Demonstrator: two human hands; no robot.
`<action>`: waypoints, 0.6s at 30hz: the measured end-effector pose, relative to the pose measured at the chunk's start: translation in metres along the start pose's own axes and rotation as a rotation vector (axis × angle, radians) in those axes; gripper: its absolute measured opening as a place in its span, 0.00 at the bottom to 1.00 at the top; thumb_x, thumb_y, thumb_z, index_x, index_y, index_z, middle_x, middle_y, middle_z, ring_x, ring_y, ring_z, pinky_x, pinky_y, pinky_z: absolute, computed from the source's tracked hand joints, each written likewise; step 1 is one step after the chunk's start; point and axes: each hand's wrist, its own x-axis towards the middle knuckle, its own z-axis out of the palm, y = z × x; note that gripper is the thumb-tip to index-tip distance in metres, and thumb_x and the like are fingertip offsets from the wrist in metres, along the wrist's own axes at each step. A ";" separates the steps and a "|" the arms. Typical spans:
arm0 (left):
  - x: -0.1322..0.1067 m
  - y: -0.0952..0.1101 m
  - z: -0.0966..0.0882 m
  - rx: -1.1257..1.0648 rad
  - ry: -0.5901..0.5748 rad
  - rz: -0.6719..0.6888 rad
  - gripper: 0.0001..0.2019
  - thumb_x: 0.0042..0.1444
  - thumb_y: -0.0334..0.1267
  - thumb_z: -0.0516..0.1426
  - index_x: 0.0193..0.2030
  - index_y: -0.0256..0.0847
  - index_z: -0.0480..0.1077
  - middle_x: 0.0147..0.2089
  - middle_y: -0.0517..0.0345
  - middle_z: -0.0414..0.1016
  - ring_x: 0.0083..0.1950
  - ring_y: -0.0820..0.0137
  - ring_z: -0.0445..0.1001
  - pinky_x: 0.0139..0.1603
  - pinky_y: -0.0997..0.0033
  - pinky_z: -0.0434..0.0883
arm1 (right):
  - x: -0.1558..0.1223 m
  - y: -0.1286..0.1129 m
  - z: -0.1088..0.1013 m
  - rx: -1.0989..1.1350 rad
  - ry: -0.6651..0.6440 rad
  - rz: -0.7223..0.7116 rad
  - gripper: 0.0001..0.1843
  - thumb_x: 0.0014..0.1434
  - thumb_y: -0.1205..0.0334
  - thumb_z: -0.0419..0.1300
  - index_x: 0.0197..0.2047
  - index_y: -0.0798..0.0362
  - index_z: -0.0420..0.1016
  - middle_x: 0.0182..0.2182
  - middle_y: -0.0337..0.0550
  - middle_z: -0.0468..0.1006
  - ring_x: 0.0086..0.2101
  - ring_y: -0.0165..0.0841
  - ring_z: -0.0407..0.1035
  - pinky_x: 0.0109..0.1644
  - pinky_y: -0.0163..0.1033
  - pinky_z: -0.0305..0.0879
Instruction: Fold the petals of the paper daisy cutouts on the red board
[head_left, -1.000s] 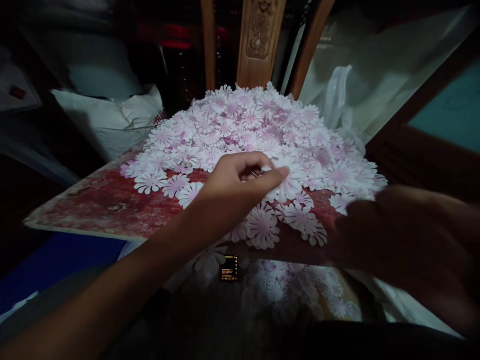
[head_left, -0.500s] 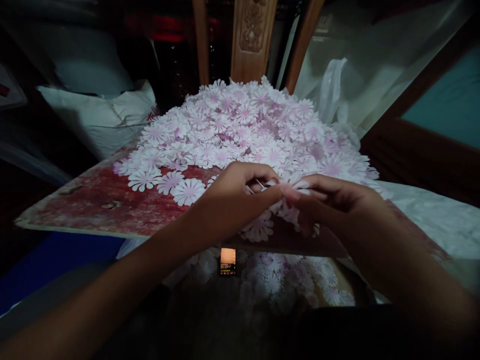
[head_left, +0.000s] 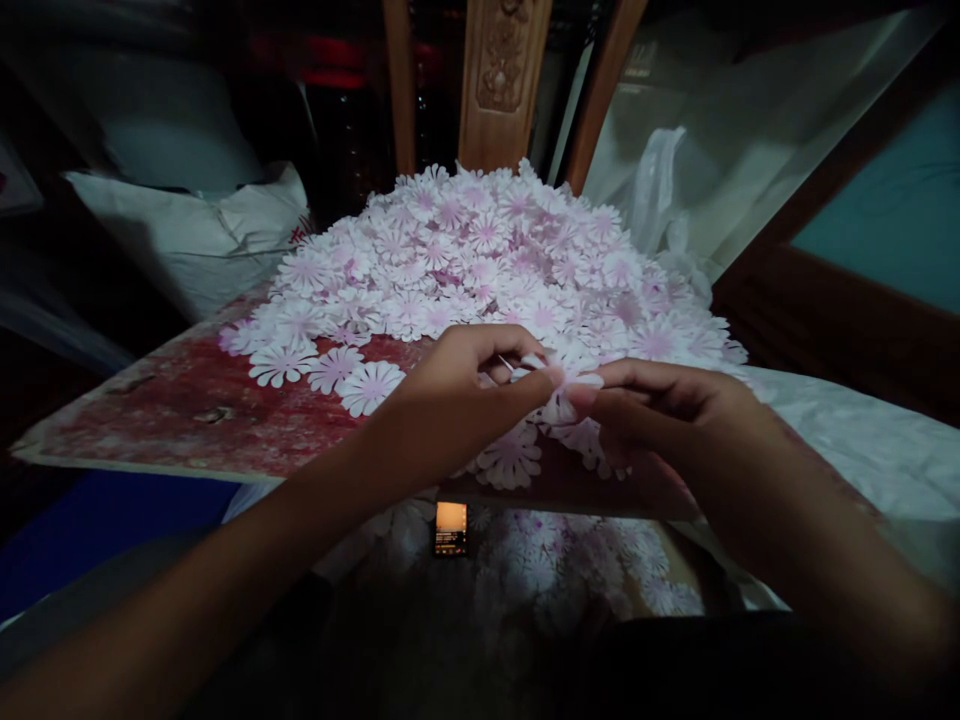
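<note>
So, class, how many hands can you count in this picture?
2: the left hand and the right hand, both on a white flower before the flower heap. No others show.

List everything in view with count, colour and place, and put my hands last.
Held flower: one, white, between both hands
Flower pile: many, white with pink-purple, on the board
Board: one, worn red, under the pile
Lower flowers: several, whitish, below the board's near edge
Lit screen: one, orange and black, below the near edge
Sack: one, white, behind left
Carved panel: one, brown, behind the pile
Plastic bag: one, whitish, behind right
Blue surface: one, lower left
Teal panel: one, far right
Left hand: one, bare, pinching the flower
Right hand: one, bare, pinching the flower
</note>
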 end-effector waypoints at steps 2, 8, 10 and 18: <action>0.000 0.000 -0.001 0.001 0.007 -0.009 0.09 0.56 0.44 0.59 0.34 0.40 0.74 0.32 0.59 0.73 0.29 0.77 0.67 0.27 0.79 0.60 | 0.000 0.001 0.000 0.026 0.008 -0.001 0.13 0.47 0.58 0.73 0.33 0.55 0.77 0.17 0.34 0.67 0.17 0.20 0.58 0.19 0.24 0.50; 0.000 -0.001 0.000 -0.029 -0.007 -0.037 0.09 0.54 0.44 0.61 0.35 0.41 0.74 0.29 0.60 0.71 0.27 0.77 0.65 0.25 0.79 0.59 | 0.000 0.003 -0.001 0.015 0.026 -0.048 0.14 0.46 0.56 0.73 0.31 0.56 0.77 0.19 0.36 0.70 0.19 0.21 0.61 0.21 0.25 0.54; 0.000 -0.001 0.000 -0.040 -0.012 -0.053 0.08 0.54 0.43 0.61 0.35 0.41 0.74 0.30 0.59 0.72 0.27 0.76 0.66 0.26 0.78 0.61 | 0.002 0.004 -0.002 0.011 0.019 -0.060 0.15 0.46 0.56 0.73 0.31 0.56 0.78 0.20 0.36 0.71 0.19 0.21 0.61 0.21 0.25 0.54; 0.000 -0.003 0.002 -0.012 -0.007 -0.040 0.09 0.54 0.44 0.60 0.36 0.41 0.74 0.31 0.59 0.74 0.28 0.75 0.68 0.26 0.78 0.63 | 0.004 0.006 -0.003 -0.016 0.039 -0.085 0.17 0.45 0.53 0.74 0.32 0.55 0.78 0.18 0.36 0.70 0.18 0.21 0.60 0.20 0.25 0.53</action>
